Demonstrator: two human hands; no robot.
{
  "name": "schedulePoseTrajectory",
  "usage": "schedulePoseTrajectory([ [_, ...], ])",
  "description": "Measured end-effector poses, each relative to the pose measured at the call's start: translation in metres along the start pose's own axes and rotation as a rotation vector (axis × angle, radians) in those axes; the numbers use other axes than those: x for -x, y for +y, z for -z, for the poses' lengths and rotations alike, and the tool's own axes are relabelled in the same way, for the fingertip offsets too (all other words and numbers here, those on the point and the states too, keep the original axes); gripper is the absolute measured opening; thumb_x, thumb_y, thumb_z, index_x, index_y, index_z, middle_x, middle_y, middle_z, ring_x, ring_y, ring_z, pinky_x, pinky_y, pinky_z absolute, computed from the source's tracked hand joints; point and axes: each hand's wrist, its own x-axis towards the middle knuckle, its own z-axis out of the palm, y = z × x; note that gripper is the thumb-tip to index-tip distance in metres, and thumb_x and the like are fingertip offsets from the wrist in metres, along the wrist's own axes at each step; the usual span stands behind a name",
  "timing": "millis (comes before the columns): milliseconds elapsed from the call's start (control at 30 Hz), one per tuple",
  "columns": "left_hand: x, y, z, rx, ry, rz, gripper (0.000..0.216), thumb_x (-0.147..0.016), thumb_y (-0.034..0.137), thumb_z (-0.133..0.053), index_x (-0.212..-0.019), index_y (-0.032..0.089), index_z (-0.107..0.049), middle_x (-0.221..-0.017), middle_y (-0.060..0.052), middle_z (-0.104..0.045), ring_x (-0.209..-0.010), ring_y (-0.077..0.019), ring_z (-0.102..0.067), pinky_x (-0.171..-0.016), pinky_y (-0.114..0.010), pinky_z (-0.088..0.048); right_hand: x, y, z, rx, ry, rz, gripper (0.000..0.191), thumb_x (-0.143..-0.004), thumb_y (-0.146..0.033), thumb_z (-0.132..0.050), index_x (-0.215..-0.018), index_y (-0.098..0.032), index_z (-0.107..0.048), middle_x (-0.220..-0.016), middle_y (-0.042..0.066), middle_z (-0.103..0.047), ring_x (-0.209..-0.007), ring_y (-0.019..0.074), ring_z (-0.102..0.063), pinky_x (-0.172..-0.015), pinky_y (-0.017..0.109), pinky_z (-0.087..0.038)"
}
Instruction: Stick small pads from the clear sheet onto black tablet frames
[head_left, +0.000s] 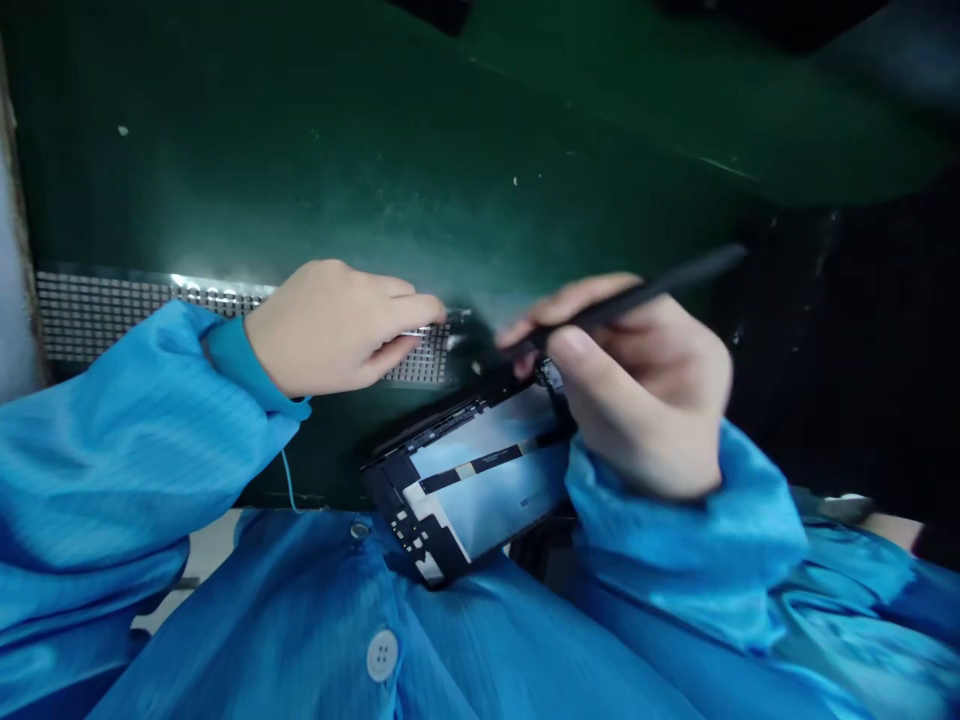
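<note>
My left hand (345,330) lies over a clear strip (112,315) covered in rows of small dark squares. Its fingers are curled in at the strip's right end, where thumb and forefinger close on the strip. A slim black pen-shaped tool (645,290) slants through my right hand (645,390), gripped between thumb and fingers, its front end pointing left towards the strip. Motion blurs this hand and the tool's tip. Below the right hand an opened phone body (487,480) rests tilted at the table edge, against my blue smock. The hand hides its upper right corner.
The dark green table mat (375,150) stretches away in front, with a few light specks on it. A dark surface (840,350) lies to the right. Another person's blue sleeve (855,580) shows at lower right.
</note>
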Motion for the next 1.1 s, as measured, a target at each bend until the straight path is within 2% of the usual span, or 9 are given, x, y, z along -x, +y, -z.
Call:
schedulePoseTrajectory([
  [100,0.0,0.002,0.0,-0.016,-0.012,0.019,0.042,-0.107,0.037,-0.05,-0.135,0.029,-0.08,-0.112,-0.008,-0.081,-0.1,-0.0304,-0.078,-0.087,-0.041,-0.053,0.058,-0.002,-0.029,-0.005,0.193,-0.011,0.011,-0.112,-0.033,-0.072,-0.123,-0.032,-0.075,-0.105,0.004,-0.083,-0.097,0.0243,-0.082,-0.086,0.043,-0.072],
  [200,0.001,0.003,0.0,0.034,0.007,0.043,0.039,-0.105,0.038,-0.052,-0.13,0.03,-0.082,-0.104,-0.007,-0.077,-0.102,-0.031,-0.079,-0.093,-0.044,-0.054,0.092,0.009,-0.058,0.018,0.238,0.043,0.014,-0.112,-0.026,-0.066,-0.124,-0.032,-0.071,-0.104,0.005,-0.082,-0.096,0.0267,-0.082,-0.09,0.051,-0.072],
  [333,0.001,0.005,0.001,0.008,0.011,0.052,0.04,-0.105,0.038,-0.053,-0.132,0.033,-0.082,-0.107,-0.007,-0.08,-0.104,-0.0314,-0.079,-0.091,-0.043,-0.055,0.093,0.02,-0.072,0.057,0.174,0.151,0.024,-0.109,-0.017,-0.065,-0.128,-0.032,-0.069,-0.107,0.006,-0.082,-0.096,0.0265,-0.081,-0.091,0.053,-0.071],
  [600,-0.002,0.004,0.0,-0.045,0.0,0.028,0.046,-0.105,0.04,-0.049,-0.135,0.031,-0.082,-0.108,-0.006,-0.08,-0.107,-0.033,-0.081,-0.091,-0.044,-0.056,0.091,0.02,-0.072,0.121,0.18,0.169,0.03,-0.105,-0.011,-0.066,-0.127,-0.031,-0.068,-0.108,0.006,-0.083,-0.098,0.0266,-0.082,-0.092,0.053,-0.071],
  [700,-0.002,0.004,0.0,-0.057,0.002,0.03,0.045,-0.105,0.04,-0.049,-0.135,0.031,-0.082,-0.108,-0.006,-0.08,-0.107,-0.0323,-0.081,-0.091,-0.043,-0.056,0.094,0.013,-0.069,0.187,0.114,0.196,0.035,-0.102,-0.007,-0.068,-0.129,-0.029,-0.068,-0.11,0.008,-0.082,-0.1,0.0256,-0.082,-0.091,0.049,-0.071],
  [833,-0.001,0.003,0.0,-0.022,0.014,0.03,0.041,-0.104,0.038,-0.053,-0.132,0.033,-0.083,-0.107,-0.006,-0.081,-0.107,-0.0316,-0.08,-0.09,-0.042,-0.056,0.065,-0.005,-0.04,0.302,0.042,0.186,0.031,-0.104,-0.008,-0.072,-0.129,-0.027,-0.071,-0.116,0.009,-0.085,-0.109,0.0249,-0.084,-0.095,0.045,-0.071],
  [900,0.0,0.002,0.001,0.023,0.027,0.035,0.038,-0.103,0.038,-0.055,-0.129,0.036,-0.084,-0.108,-0.006,-0.081,-0.109,-0.0315,-0.079,-0.091,-0.041,-0.056,0.033,-0.007,-0.019,0.353,0.031,0.192,0.02,-0.109,-0.018,-0.073,-0.125,-0.028,-0.074,-0.121,0.007,-0.086,-0.113,0.0255,-0.084,-0.102,0.046,-0.07],
  [967,0.001,0.001,0.001,0.05,0.04,0.039,0.037,-0.103,0.039,-0.056,-0.127,0.036,-0.084,-0.107,-0.005,-0.081,-0.109,-0.0316,-0.079,-0.09,-0.041,-0.055,-0.002,-0.002,-0.002,0.356,-0.043,0.164,0.011,-0.111,-0.035,-0.075,-0.121,-0.03,-0.076,-0.122,0.005,-0.086,-0.114,0.0262,-0.084,-0.107,0.047,-0.07],
  [1100,0.001,0.001,0.002,0.007,0.034,0.027,0.037,-0.104,0.039,-0.054,-0.125,0.035,-0.085,-0.099,-0.006,-0.079,-0.103,-0.0304,-0.079,-0.084,-0.039,-0.054,-0.045,0.015,0.01,0.213,-0.202,0.05,0.035,-0.104,-0.062,-0.08,-0.116,-0.029,-0.076,-0.116,0.004,-0.083,-0.115,0.026,-0.083,-0.108,0.046,-0.071],
])
